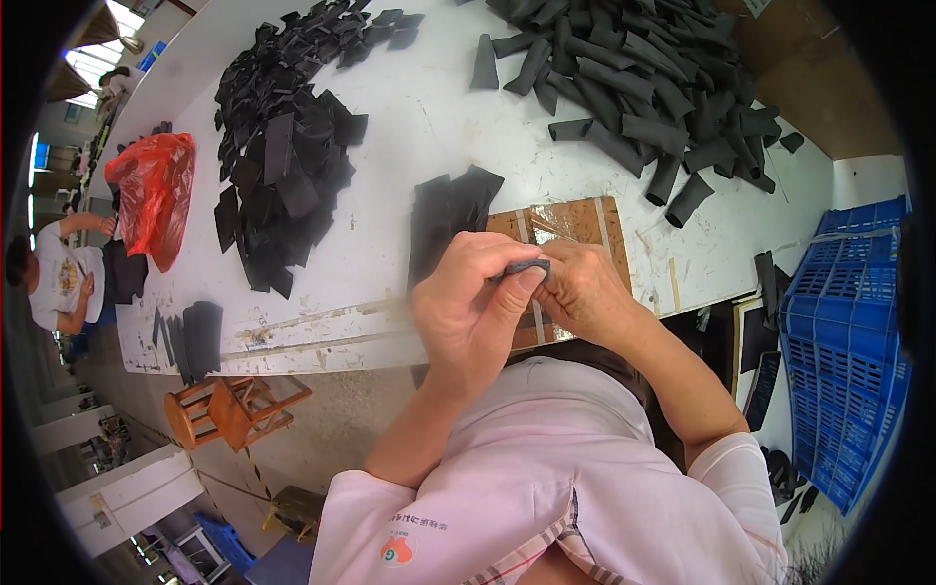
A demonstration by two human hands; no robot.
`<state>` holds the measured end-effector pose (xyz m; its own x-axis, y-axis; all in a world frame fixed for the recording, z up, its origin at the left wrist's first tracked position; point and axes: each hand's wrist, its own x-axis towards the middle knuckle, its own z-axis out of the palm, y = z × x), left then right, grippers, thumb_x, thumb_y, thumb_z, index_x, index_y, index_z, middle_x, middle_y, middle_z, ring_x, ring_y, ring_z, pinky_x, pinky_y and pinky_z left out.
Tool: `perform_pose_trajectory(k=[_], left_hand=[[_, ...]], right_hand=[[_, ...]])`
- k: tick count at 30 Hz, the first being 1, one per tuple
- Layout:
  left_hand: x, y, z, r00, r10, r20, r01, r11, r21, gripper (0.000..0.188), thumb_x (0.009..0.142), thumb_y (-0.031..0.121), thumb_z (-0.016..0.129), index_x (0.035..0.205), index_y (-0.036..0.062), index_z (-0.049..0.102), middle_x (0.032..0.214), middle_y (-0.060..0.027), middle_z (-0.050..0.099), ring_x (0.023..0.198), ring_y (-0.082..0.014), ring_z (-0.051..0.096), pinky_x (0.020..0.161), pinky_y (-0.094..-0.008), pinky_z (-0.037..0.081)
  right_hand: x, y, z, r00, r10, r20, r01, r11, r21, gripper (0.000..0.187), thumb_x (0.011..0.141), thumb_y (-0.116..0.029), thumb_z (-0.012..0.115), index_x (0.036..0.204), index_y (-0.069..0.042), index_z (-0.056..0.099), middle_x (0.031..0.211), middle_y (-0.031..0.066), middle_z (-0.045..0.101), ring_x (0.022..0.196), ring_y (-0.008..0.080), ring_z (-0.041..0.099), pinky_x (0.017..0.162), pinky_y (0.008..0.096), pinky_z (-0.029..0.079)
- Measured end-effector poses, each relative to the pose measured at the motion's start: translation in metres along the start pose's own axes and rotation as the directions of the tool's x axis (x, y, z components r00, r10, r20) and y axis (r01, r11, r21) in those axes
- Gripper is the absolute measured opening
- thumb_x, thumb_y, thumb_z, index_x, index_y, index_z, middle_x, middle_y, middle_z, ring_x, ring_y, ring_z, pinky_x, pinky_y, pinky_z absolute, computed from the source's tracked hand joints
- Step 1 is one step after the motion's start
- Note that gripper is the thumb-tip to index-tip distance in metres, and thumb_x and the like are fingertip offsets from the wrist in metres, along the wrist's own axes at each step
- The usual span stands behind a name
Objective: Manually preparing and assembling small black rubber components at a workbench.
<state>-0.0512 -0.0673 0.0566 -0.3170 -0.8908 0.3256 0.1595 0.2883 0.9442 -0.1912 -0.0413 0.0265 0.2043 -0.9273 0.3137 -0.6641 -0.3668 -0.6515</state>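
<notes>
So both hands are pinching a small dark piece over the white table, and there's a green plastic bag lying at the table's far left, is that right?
Not quite. The plastic bag at the far left of the white table is red, not green, as the head view shows. The rest holds: the left hand and the right hand together pinch a small dark piece above the table's near edge.

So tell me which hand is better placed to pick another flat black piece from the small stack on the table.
Probably the left hand: the small stack of flat black pieces lies just beyond it, while the right hand sits over the brown board. Both pinch one small dark piece.
</notes>
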Motion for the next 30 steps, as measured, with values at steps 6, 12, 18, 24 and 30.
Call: perform_pose_trajectory(k=[6,12,18,24,30], left_hand=[[-0.006,0.004,-0.01,0.991,-0.022,-0.133,-0.035,0.911,-0.411,0.018,0.085,0.018,0.053,0.089,0.001,0.055,0.087,-0.0142,0.057,0.085,-0.0227,0.051,0.082,-0.037,0.04],[-0.013,-0.01,-0.016,0.961,-0.238,-0.14,0.114,0.805,-0.582,0.013,0.084,0.016,0.054,0.086,0.0038,0.056,0.083,-0.0086,0.056,0.08,-0.0215,0.048,0.08,-0.0356,0.039],[-0.009,-0.003,-0.013,0.968,-0.19,-0.165,0.078,0.849,-0.523,0.012,0.085,0.012,0.052,0.082,0.0007,0.054,0.08,-0.0094,0.055,0.079,-0.0205,0.048,0.078,-0.0341,0.039],[-0.01,-0.014,-0.016,0.98,-0.094,-0.176,0.025,0.932,-0.362,0.011,0.085,0.011,0.051,0.083,-0.0005,0.054,0.082,-0.0108,0.056,0.08,-0.0189,0.049,0.078,-0.0321,0.039],[0.018,-0.068,-0.051,0.892,-0.038,-0.451,0.226,0.901,0.371,0.027,0.082,0.015,0.052,0.099,-0.0059,0.052,0.094,-0.0147,0.057,0.084,-0.0193,0.053,0.074,-0.029,0.042]], right_hand=[[0.013,-0.025,-0.025,0.999,-0.052,0.003,0.052,0.995,-0.087,0.019,0.069,-0.015,0.064,0.065,-0.005,0.049,0.057,0.0055,0.047,0.055,0.0238,0.05,0.045,0.0352,0.039],[0.008,-0.006,-0.002,0.994,-0.108,-0.028,0.106,0.992,-0.074,0.024,0.069,-0.016,0.065,0.061,-0.005,0.044,0.056,0.0049,0.047,0.053,0.0225,0.049,0.043,0.0342,0.038],[0.006,-0.015,-0.011,0.995,-0.1,0.01,0.101,0.984,-0.148,0.024,0.067,-0.016,0.065,0.061,-0.006,0.044,0.056,0.0059,0.047,0.053,0.0225,0.05,0.044,0.034,0.039],[0.004,-0.013,-0.001,0.994,-0.081,-0.066,0.075,0.993,-0.096,0.023,0.066,-0.016,0.066,0.06,-0.006,0.046,0.054,0.0067,0.048,0.05,0.0234,0.051,0.043,0.0338,0.04],[0.035,-0.009,-0.058,0.962,0.273,0.024,-0.151,0.454,0.878,0.034,0.086,-0.028,0.051,0.068,0.0,0.055,0.054,0.0016,0.052,0.048,0.0071,0.048,0.043,0.0235,0.036]])
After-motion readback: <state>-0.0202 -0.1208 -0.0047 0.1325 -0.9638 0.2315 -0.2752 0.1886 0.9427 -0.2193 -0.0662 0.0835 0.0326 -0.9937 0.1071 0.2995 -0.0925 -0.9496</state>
